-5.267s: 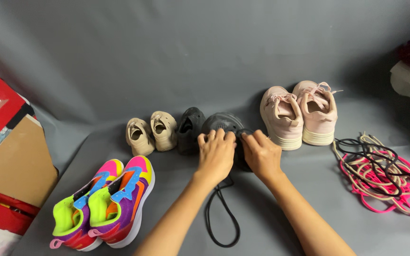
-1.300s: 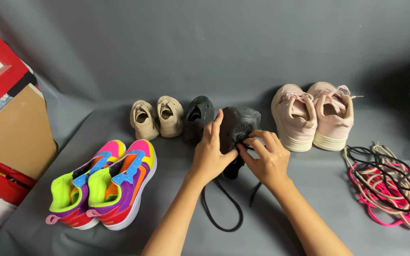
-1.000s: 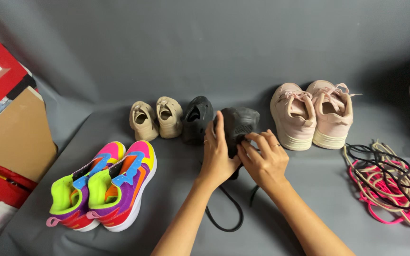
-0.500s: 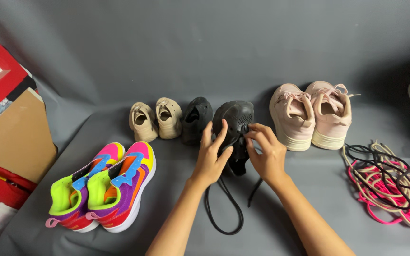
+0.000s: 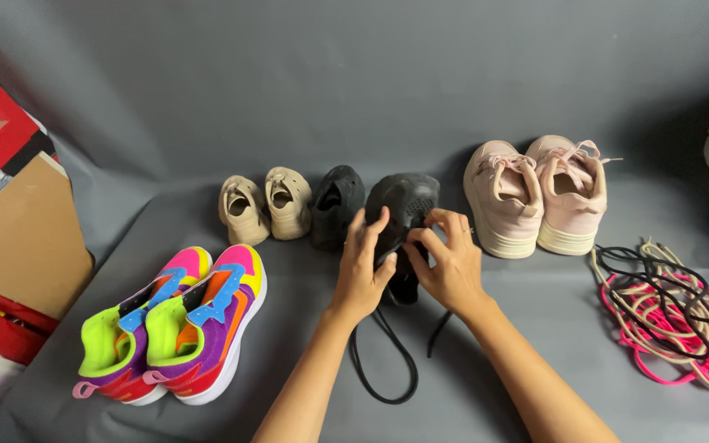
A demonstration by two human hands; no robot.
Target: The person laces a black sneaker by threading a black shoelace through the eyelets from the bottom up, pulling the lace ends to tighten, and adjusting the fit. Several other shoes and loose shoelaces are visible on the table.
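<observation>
Both hands, left point(image 5: 360, 267) and right point(image 5: 451, 261), clamp the black shoe point(image 5: 402, 215); it looks light and soft, best held by its sides, lace point(image 5: 387, 361) dangling.

A row of shoes is set along the back of the surface point(image 5: 535, 361): a small pair point(image 5: 266, 205) at the left, then a single shoe point(image 5: 336, 205), then a shoe point(image 5: 404, 209) held between the left hand point(image 5: 363, 267) and the right hand point(image 5: 450, 262), then a larger pair point(image 5: 535, 193) at the right. Nearer, at the left, a pair of sneakers point(image 5: 178, 324) is placed beside a box point(image 5: 10, 246). A heap of laces point(image 5: 670, 312) lies at the far right, and a loose lace point(image 5: 387, 365) trails before the held shoe.
</observation>
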